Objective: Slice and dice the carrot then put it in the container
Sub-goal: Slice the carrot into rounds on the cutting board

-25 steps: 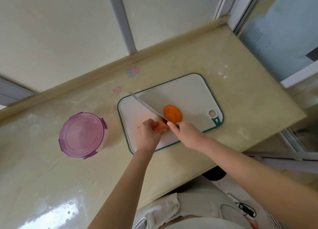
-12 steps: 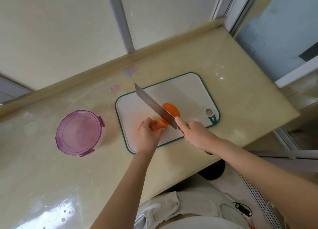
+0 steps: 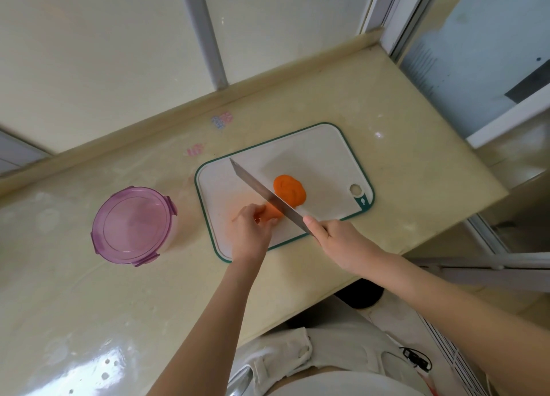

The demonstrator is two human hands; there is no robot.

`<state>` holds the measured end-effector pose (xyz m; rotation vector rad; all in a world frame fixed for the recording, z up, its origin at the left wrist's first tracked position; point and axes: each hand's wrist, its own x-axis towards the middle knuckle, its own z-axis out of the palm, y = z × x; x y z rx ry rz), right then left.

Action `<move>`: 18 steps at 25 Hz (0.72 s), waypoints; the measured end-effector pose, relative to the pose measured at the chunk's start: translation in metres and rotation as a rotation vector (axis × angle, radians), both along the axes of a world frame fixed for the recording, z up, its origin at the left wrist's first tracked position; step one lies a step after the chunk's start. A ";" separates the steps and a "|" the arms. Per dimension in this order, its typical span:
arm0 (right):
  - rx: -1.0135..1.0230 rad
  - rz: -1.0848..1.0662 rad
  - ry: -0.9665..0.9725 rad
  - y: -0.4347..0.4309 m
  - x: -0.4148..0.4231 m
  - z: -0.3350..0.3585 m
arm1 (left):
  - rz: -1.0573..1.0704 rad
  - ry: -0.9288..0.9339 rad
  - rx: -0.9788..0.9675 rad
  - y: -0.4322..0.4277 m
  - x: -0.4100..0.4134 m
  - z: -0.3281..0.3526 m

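Knife [image 3: 268,200] lower at carrot [image 3: 272,212], R hand [image 3: 336,241]

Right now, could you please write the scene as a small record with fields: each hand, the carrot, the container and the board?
left hand: holds the carrot piece down on the cutting board
right hand: grips the knife, blade between the piece and the slices
carrot slices: orange pile on the board, beyond the blade
container: on the counter, left of the board, purple lid on
progress: slices only, lid not yet off
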<state>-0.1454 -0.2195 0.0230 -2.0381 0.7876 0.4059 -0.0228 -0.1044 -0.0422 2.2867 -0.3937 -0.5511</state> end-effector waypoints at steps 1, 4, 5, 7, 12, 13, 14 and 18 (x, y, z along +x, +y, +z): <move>-0.018 0.004 0.004 0.002 0.000 0.001 | -0.002 -0.002 0.011 0.000 0.001 0.000; -0.069 0.013 0.049 0.010 0.001 0.002 | -0.009 -0.018 0.056 -0.001 0.002 0.001; -0.080 0.013 0.065 0.012 0.003 0.001 | -0.012 -0.019 0.066 -0.002 0.002 0.001; -0.106 0.020 0.079 0.015 0.009 -0.002 | -0.020 -0.025 0.078 -0.002 0.003 0.001; -0.136 0.029 0.122 0.017 0.024 0.000 | -0.026 -0.011 0.085 -0.002 0.007 -0.003; -0.128 0.029 0.120 0.018 0.026 0.000 | -0.027 -0.019 0.086 -0.002 0.006 -0.003; -0.120 0.026 0.115 0.019 0.030 -0.001 | -0.027 -0.026 0.084 -0.002 0.005 -0.002; -0.115 0.028 0.099 0.015 0.046 -0.003 | -0.025 -0.020 0.078 -0.003 0.005 0.001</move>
